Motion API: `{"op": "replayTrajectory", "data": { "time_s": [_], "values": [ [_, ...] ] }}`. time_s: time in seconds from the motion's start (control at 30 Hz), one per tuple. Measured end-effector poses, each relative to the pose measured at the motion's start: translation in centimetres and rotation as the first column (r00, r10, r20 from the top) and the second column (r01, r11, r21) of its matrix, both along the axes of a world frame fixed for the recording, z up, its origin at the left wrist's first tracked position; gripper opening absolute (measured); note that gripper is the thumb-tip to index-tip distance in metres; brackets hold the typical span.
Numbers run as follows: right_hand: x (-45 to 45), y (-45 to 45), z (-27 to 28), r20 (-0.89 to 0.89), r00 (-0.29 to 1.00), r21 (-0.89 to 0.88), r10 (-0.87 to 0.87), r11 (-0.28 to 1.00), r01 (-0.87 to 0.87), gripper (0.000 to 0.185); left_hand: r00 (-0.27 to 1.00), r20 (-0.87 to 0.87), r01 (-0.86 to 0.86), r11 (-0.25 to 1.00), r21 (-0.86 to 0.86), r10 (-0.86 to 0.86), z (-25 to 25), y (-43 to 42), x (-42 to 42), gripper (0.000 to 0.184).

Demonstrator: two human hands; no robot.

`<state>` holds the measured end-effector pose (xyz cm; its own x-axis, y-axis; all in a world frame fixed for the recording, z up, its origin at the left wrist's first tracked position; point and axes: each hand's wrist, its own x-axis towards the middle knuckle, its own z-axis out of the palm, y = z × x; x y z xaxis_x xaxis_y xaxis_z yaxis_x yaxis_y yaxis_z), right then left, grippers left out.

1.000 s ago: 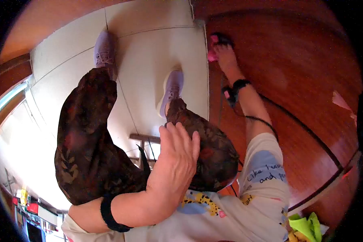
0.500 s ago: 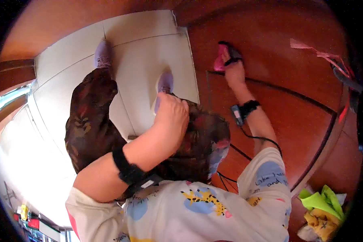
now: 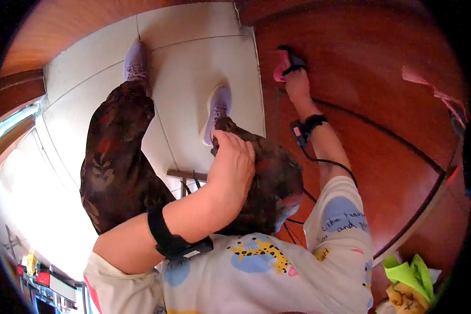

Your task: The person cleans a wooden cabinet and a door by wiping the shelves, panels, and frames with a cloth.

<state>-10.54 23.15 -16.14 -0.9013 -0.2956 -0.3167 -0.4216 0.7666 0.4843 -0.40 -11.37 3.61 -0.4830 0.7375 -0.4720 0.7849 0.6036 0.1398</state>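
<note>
1. The landmark I go by is the broad reddish-brown wooden surface, which has a dark line running across it and turning a corner.
2. On the wooden surface, near its edge beside the tiles, is a pink-and-black thing; I can't make out what it is.
3. The right hand is over the wooden surface, touching that thing. Its fingers are mostly hidden by the black part, so I cannot tell whether they are clamped on it.
4. Over the wooden surface too, a black cord trails along the right forearm from a wristband, well behind the fingers.
5. Off the wooden surface, the left hand lies on the bent right knee, fingers side by side; whether they grip the trousers I cannot tell. That knee crowds close to the wooden surface's edge.
6. A pinkish ribbon is at the wooden surface's far side, well apart from the right hand.
7. Just outside the wooden surface's cornered edge sit a bright green cloth and a yellow cloth.
8. Along its other edge are pale floor tiles, with two lilac shoes planted there.
</note>
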Motion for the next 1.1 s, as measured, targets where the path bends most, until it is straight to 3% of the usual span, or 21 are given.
{"op": "replayTrajectory", "data": {
  "time_s": [0.07, 0.1, 0.17, 0.23, 0.3, 0.33, 0.4, 0.43, 0.47, 0.5, 0.53, 0.6, 0.7, 0.77, 0.83, 0.9, 1.03, 1.1],
  "values": [
    [-0.4, -0.6, -2.4, 0.173, 0.98, 0.063, -0.1, 0.994, 0.091, 0.02, 0.999, -0.037, -0.01, 1.0, 0.018, 0.011, 0.0, 0.0, -0.2, 0.045],
    [-0.3, -0.6, -3.4, 0.173, 0.98, 0.058, -0.094, 0.995, 0.085, 0.02, 0.999, 0.024, -0.024, 1.0, 0.0, 0.024, 0.0, 0.2, -0.4, 0.045],
    [0.3, -0.2, -5.2, 0.282, 0.959, -0.07, -0.03, 0.996, 0.052, 0.021, 0.996, 0.077, -0.039, 0.999, -0.021, 0.041, 0.0, 0.3, -0.7, 0.046],
    [1.1, -0.3, -5.7, 0.354, 0.933, -0.084, 0.063, 0.996, -0.035, 0.024, 0.998, 0.069, -0.012, 0.999, -0.043, 0.015, -0.1, 0.4, -0.7, 0.046],
    [3.0, -1.2, -5.4, 0.641, 0.709, 0.033, -0.295, 0.933, 0.358, 0.028, 0.999, 0.046, -0.005, 1.0, -0.028, 0.006, 0.0, 0.2, -0.6, 0.046],
    [3.7, -1.7, -4.7, 0.641, 0.708, 0.032, -0.297, 0.932, 0.362, 0.028, 1.0, 0.024, -0.001, 1.0, -0.013, 0.001, -0.1, 0.1, -0.4, 0.046],
    [5.0, -1.9, -2.8, 0.853, 0.376, 0.026, -0.362, 0.749, 0.662, 0.037, 0.999, 0.053, -0.012, 1.0, -0.021, 0.013, -0.7, 0.3, 0.0, 0.047],
    [5.5, -2.1, -1.2, 0.854, 0.367, 0.038, -0.369, 0.748, 0.662, 0.037, 0.996, 0.081, -0.025, 0.999, -0.03, 0.028, -0.6, 0.4, -0.3, 0.047],
    [5.9, -2.2, 0.4, 0.878, 0.364, -0.044, -0.311, 0.704, 0.709, 0.039, 0.979, 0.206, -0.001, 0.998, -0.063, 0.014, -0.4, 0.6, -0.7, 0.047],
    [6.2, -2.3, 1.6, 0.896, 0.366, -0.126, -0.249, 0.649, 0.75, 0.04, 0.977, 0.213, 0.001, 0.998, -0.063, 0.013, -0.4, 0.6, -0.2, 0.047],
    [6.0, -2.4, 2.3, 0.823, 0.487, -0.252, -0.294, 0.578, 0.776, 0.038, 0.99, 0.143, 0.004, 0.999, -0.045, 0.002, -0.5, 0.6, 0.2, 0.045],
    [4.3, -4.1, 4.0, 0.45, 0.75, -0.411, -0.484, 0.633, 0.656, 0.04, 0.997, 0.08, 0.009, 0.999, -0.032, -0.006, -0.8, 0.6, 0.8, 0.045],
    [-0.1, -6.1, 4.8, 0.324, 0.82, -0.413, -0.472, 0.709, 0.571, 0.033, 0.998, 0.057, 0.027, 1.0, 0.014, -0.028, -0.7, 0.7, 0.7, 0.046],
    [-2.3, -4.9, 1.4, 0.101, 0.993, -0.336, -0.06, 0.937, 0.091, 0.028, 0.997, 0.047, 0.066, 0.995, -0.075, -0.063, -0.2, 0.7, 0.1, 0.046],
    [-2.8, -4.0, -1.1, 0.114, 0.993, -0.278, 0.018, 0.96, 0.015, 0.028, 0.999, 0.014, 0.047, 0.997, -0.056, -0.046, -0.5, 0.6, 0.3, 0.046],
    [-2.9, -3.2, -3.2, 0.238, 0.968, 0.036, 0.079, 0.995, -0.09, 0.03, 1.0, -0.014, 0.016, 0.999, -0.04, -0.017, -0.6, 0.7, 0.2, 0.045],
    [-0.2, -1.6, -6.3, 0.214, 0.965, 0.053, 0.15, 0.985, -0.165, 0.037, 0.998, 0.068, 0.008, 0.999, -0.049, -0.005, -0.8, 0.7, 0.1, 0.046],
    [1.4, -1.0, -7.6, 0.157, 0.972, -0.044, 0.175, 0.984, -0.171, 0.045, 0.998, 0.068, 0.008, 1.0, -0.03, -0.006, -0.9, 0.5, 0.0, 0.046]
  ]
}}
